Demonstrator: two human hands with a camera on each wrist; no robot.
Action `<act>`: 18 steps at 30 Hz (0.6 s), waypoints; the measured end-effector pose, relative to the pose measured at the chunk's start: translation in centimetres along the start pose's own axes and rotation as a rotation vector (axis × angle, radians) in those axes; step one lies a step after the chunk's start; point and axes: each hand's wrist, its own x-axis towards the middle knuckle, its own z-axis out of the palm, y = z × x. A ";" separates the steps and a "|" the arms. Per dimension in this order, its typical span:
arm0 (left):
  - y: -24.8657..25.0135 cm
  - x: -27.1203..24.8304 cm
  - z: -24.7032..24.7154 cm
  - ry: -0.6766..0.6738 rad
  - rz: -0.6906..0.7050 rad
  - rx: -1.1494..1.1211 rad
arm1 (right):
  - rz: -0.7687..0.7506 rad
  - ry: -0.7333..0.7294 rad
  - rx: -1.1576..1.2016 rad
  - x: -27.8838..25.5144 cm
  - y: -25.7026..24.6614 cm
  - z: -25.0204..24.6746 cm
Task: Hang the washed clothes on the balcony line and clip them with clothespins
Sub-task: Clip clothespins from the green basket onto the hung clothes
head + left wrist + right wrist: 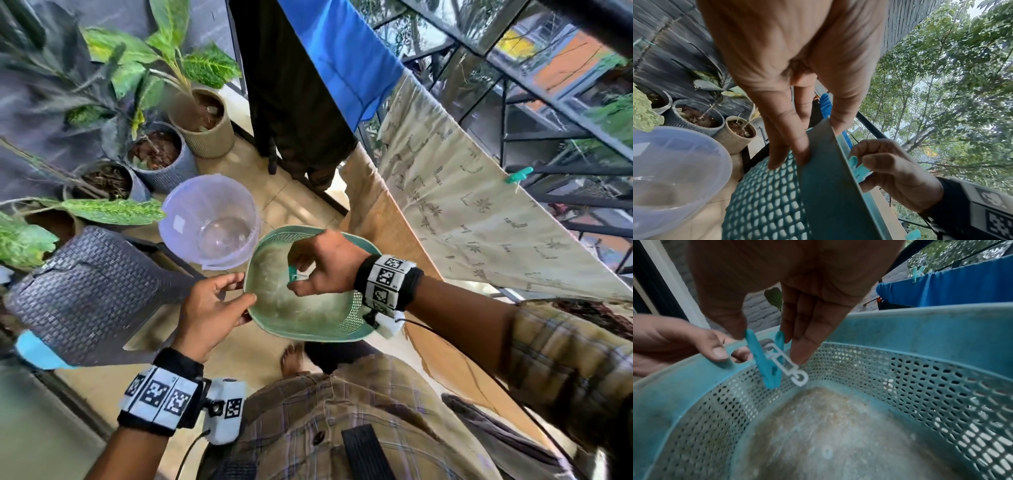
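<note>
My left hand (219,301) grips the rim of a teal perforated basket (356,305), thumb over the edge, fingers on its outer wall (789,155). Inside the basket (920,386) my right hand (308,270) pinches a teal clothespin (294,274) with a white spring frame (772,363) between thumb and fingers. The basket floor shows nothing else. A cream patterned cloth (462,212) hangs on the line, held by a teal clothespin (519,175). A blue cloth (346,58) and a dark garment (291,102) hang beyond it.
A translucent plastic tub (210,222) stands left of the basket. Several potted plants (202,120) and a woven grey planter (85,294) line the left wall. The dark metal balcony railing (548,137) runs along the right. My bare foot (291,359) stands on the tiled floor.
</note>
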 end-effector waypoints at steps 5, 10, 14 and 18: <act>2.4 3.8 -1.0 0.059 0.004 0.014 | 0.007 0.175 0.177 4.0 1.6 -5.1; 6.4 8.1 -1.3 0.157 0.005 -0.002 | 0.049 0.419 0.324 11.3 5.4 -11.2; 9.9 12.2 -1.7 0.227 -0.009 0.005 | 0.123 0.514 0.289 16.3 8.4 -17.3; 12.9 16.3 -2.1 0.296 0.027 -0.035 | 0.212 0.648 0.266 21.0 13.1 -21.4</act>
